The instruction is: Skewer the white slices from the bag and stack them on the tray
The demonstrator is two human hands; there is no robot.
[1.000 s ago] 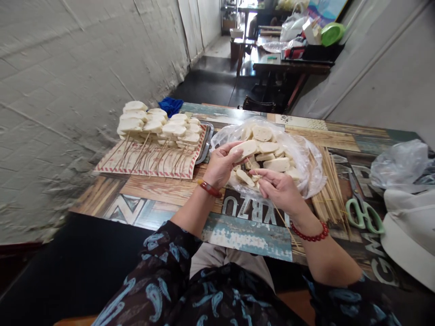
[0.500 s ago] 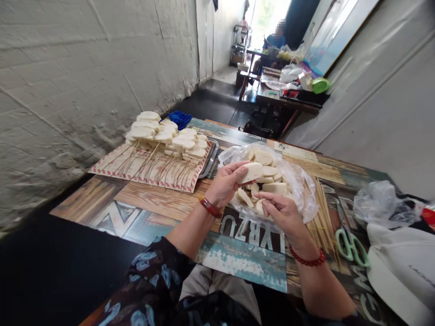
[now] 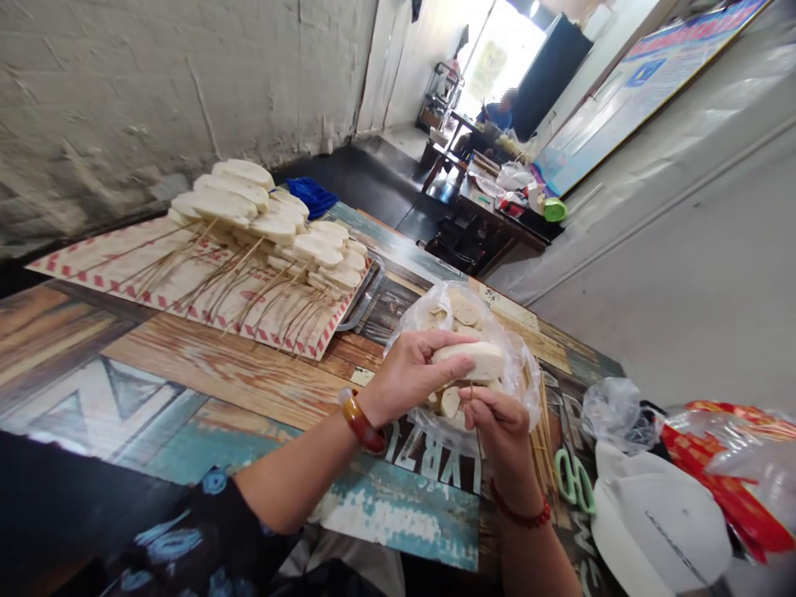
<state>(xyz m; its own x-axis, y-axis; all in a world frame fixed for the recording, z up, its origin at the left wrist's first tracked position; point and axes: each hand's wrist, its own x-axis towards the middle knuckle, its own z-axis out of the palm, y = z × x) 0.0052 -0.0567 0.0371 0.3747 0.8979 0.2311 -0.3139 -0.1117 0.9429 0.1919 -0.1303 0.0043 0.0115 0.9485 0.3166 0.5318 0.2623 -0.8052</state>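
My left hand (image 3: 407,373) grips a thick white oval slice (image 3: 483,361), bread-like in look, between thumb and fingers. Just below it, my right hand (image 3: 501,423) pinches a thin wooden skewer (image 3: 471,390), whose upper end meets the slice's lower edge; I cannot tell whether it is inside. Under both hands lies a clear plastic bag (image 3: 404,319) with several loose slices in it. To the left, skewered slices (image 3: 224,199) are piled up on a red-and-white-edged paper (image 3: 320,336) over a metal tray (image 3: 370,294), sticks pointing towards me.
Right of the bag lie bare skewers (image 3: 542,448), green-handled scissors (image 3: 575,481), a crumpled plastic bag (image 3: 613,410) and a white cap (image 3: 659,518). A blue cloth (image 3: 313,196) is at the table's far edge. Farther back, a person (image 3: 499,116) sits by cluttered tables.
The slice in my left hand has turned level and come lower. My right hand has brought the skewer up against its lower edge. The camera view has shifted and tilted.
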